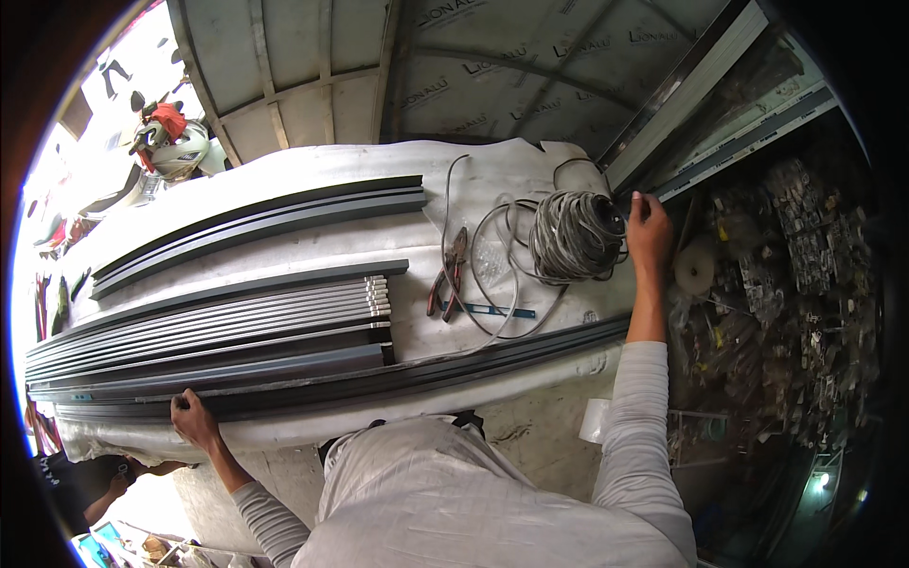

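My left hand (195, 420) is closed with its fingertips at the near edge of a long dark metal profile (454, 372). A thin grey strip (312, 382) runs along that profile; whether my fingers pinch it is too small to tell. At the right end of the table my right hand (650, 232) is curled closed beside a coil of grey cord (576, 237). What its fingers hold, if anything, is hidden. Loose loops from the coil trail over the table, around red-handled pliers (452, 275) and a blue-green flat strip (497, 310).
Behind the near profile lies a stack of silver-edged profiles (284, 317), with two dark profiles (284, 222) farther back. White sheeting covers the table (312, 161). Large wrapped panels (511, 76) stand behind it. Bagged parts (805, 256) fill the right side. Another person (85, 488) is at the lower left.
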Action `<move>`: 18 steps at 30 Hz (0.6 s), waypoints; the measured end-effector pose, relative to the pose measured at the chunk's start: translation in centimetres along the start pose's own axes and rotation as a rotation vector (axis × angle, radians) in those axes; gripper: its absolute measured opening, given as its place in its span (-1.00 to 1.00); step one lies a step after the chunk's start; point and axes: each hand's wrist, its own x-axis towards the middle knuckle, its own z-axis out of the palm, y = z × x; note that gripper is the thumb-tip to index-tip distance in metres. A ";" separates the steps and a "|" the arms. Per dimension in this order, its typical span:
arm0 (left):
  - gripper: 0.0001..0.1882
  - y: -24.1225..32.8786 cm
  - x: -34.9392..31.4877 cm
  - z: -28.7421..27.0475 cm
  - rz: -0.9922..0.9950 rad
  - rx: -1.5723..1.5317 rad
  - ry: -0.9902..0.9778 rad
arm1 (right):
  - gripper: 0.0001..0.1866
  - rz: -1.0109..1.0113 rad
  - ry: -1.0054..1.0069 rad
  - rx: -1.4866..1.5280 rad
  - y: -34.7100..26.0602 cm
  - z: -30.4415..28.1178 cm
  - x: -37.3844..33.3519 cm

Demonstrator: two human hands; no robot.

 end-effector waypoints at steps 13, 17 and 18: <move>-0.35 -12.6 16.8 -1.3 -0.055 0.189 0.055 | -0.81 -0.664 -0.748 0.416 -16.6 4.2 -16.0; -0.28 -14.2 20.5 -2.0 -0.036 0.178 0.066 | -0.67 -0.737 -0.853 0.325 -16.5 5.1 -21.3; -0.26 -13.5 20.1 -2.1 -0.108 0.228 0.036 | -0.70 -0.651 -0.750 0.324 -16.1 5.6 -21.4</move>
